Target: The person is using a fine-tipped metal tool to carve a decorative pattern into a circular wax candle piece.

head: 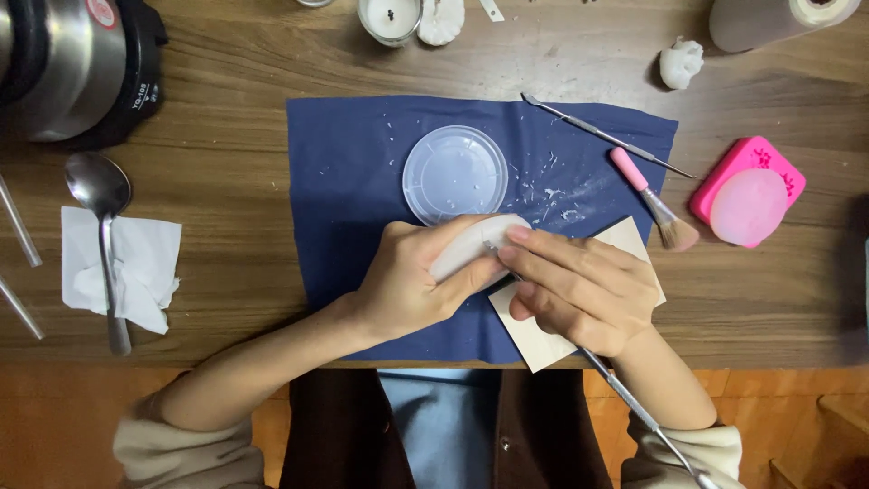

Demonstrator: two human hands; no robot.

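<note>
My left hand (412, 285) grips a white oval wax or soap piece (471, 243) above a dark blue cloth (344, 181). In my right hand (584, 290) is a thin metal carving tool (634, 407), whose tip touches the white piece near its top edge; the long handle runs back past my wrist. Under my right hand lies a pale square wooden board (625, 240), mostly hidden. White shavings are scattered on the cloth to the right of a clear round plastic lid (455, 174).
A second metal tool (602, 136) and a pink-handled brush (652, 199) lie at the cloth's right edge. A pink mould with a round pink disc (748, 195) sits further right. A spoon (104, 235) rests on a tissue at left, beside a steel pot (63, 63).
</note>
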